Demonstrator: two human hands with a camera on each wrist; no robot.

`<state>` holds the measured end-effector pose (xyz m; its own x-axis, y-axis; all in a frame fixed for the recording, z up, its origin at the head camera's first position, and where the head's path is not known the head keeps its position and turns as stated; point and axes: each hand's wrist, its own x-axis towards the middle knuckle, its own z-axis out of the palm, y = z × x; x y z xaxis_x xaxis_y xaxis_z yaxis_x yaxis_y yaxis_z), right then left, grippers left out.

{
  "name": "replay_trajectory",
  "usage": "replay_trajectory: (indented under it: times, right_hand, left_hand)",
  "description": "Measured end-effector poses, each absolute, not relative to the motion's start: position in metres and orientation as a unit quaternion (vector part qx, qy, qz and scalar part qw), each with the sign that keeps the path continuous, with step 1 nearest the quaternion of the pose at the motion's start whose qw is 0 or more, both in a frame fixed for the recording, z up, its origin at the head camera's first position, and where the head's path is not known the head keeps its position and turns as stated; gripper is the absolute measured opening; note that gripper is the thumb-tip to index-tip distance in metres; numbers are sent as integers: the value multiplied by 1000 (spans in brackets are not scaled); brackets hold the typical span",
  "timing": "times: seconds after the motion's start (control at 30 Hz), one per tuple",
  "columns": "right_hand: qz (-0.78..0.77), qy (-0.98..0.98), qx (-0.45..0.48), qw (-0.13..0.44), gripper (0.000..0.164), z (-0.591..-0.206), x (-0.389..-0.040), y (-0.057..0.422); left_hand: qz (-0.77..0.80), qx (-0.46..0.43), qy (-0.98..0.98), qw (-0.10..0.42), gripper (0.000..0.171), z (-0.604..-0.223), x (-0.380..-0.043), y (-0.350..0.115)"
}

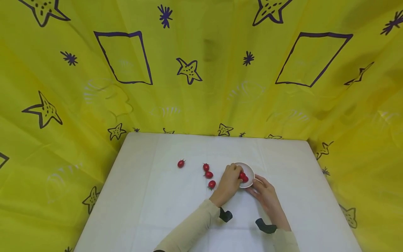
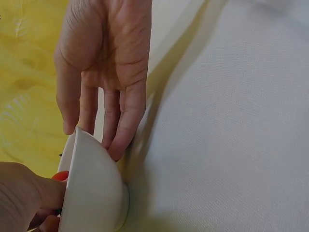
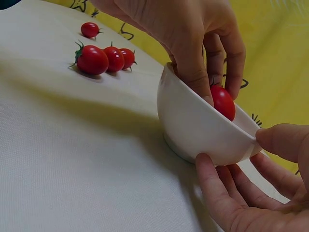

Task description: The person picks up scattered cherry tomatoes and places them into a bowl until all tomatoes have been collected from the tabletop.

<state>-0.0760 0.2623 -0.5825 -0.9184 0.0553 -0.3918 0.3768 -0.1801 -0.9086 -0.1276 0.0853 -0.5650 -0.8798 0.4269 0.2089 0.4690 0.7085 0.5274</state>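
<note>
You have your left hand (image 1: 229, 181) reaching into a white bowl (image 1: 249, 169), right of centre in the lower half of the head view. Its thumb and fingers curl in to pinch a red tomato (image 3: 223, 104) inside the rim, seen right of centre in the right wrist view. A second tomato (image 1: 245, 179) lies just beside it in the bowl. Your right hand (image 1: 267, 197) grips the bowl from its right side, thumb at the rim and fingers under the outer wall; you cannot tell from these views whether the foot rests fully on the white table (image 1: 135, 199). Near the centre of the head view, three loose tomatoes (image 1: 209, 175) lie in a short, uneven column, and a lone tomato (image 1: 181, 163) lies further left, well apart from the bowl. Your pale sleeves (image 1: 192, 224) come up from the bottom edge, with a dark curved piece (image 1: 225, 215) at each wrist. A yellow cloth (image 1: 211, 35) with drawn stars fills the upper part of the frame
</note>
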Motion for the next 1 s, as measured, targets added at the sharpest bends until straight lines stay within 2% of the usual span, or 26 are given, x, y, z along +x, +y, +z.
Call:
replay_trajectory:
  times: [0.43, 0.63, 0.8, 1.0]
  right_hand:
    - [-738, 644, 169, 108, 60, -583, -75, 263]
    - [-742, 642, 165, 98, 59, -583, -75, 262]
    - [-742, 641, 174, 93, 60, -583, -76, 262]
    - [-745, 633, 183, 101, 58, -584, -78, 261]
  left_hand:
    - [-311, -249, -917, 14, 27, -563, -124, 82]
    - [-335, -255, -906, 33, 25, -566, -127, 76]
    - [-354, -254, -898, 56, 29, -565, -130, 65]
    - [-375, -238, -894, 54, 32, -563, -132, 49]
